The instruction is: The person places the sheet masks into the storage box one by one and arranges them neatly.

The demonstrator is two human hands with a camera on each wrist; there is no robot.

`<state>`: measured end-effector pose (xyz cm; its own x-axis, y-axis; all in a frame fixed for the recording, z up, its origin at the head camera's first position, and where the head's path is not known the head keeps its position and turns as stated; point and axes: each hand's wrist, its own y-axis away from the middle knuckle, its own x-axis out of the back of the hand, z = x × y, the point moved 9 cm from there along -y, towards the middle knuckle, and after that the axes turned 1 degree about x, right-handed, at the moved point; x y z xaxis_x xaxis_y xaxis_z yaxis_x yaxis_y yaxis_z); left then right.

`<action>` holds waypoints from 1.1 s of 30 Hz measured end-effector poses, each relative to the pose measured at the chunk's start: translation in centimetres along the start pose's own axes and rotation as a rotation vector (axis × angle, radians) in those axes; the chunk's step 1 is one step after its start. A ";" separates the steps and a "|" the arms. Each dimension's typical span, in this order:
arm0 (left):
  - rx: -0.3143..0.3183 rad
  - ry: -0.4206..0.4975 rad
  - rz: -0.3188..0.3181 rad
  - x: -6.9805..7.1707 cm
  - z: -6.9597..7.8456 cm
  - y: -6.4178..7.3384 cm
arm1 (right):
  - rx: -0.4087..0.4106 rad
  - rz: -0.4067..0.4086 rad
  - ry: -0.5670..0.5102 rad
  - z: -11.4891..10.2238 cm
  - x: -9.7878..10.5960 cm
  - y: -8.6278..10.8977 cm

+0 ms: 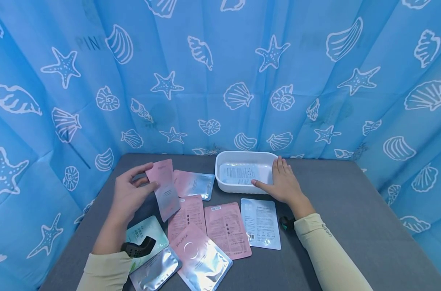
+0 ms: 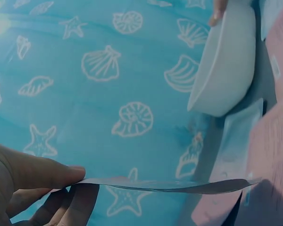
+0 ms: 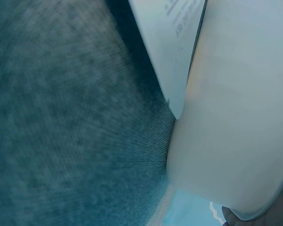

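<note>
left hand (image 1: pixel 130 194) pinches a pink sachet (image 1: pixel 163 192) left of the white tray (image 1: pixel 238 188); right hand (image 1: pixel 286 186), fingers straight, touches its right end. inside, one bluish sachet (image 1: pixel 236 173) seems done; other sachets (image 1: pixel 227 230) lie outside.

Cream sleeves (image 1: pixel 327 252), black wrist devices (image 1: pixel 138 247)

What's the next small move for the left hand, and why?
Probably carry the held pink sachet over to the white tray: the left hand pinches it by one edge, the right hand rests on the tray's right end, and a pale packet lies inside.
</note>
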<state>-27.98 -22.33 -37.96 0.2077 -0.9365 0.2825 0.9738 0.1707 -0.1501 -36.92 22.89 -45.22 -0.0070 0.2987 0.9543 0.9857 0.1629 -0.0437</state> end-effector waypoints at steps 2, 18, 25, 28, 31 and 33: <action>-0.012 0.015 -0.005 -0.4 0.4 -0.1 | 0.002 0.007 -0.004 -0.1 0.0 0.0; -0.092 0.148 -0.052 -5.0 3.8 -1.7 | -0.005 -0.002 -0.003 0.0 -0.1 -0.1; -0.145 0.232 -0.084 -7.7 5.6 -2.3 | -0.004 -0.002 0.001 0.1 -0.2 -0.1; -0.172 0.259 -0.100 -8.7 6.3 -2.5 | -0.007 -0.005 0.000 0.2 -0.2 -0.1; -0.180 0.290 -0.116 -9.7 6.8 -2.6 | -0.009 -0.009 -0.005 0.1 -0.2 -0.1; -0.177 0.307 -0.124 -10.3 7.1 -2.6 | -0.009 -0.008 -0.002 0.2 -0.2 -0.1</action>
<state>-32.00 -11.01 -33.78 0.0253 -0.9995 0.0161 0.9532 0.0193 -0.3018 -37.02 22.97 -45.44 -0.0149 0.2993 0.9540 0.9870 0.1570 -0.0338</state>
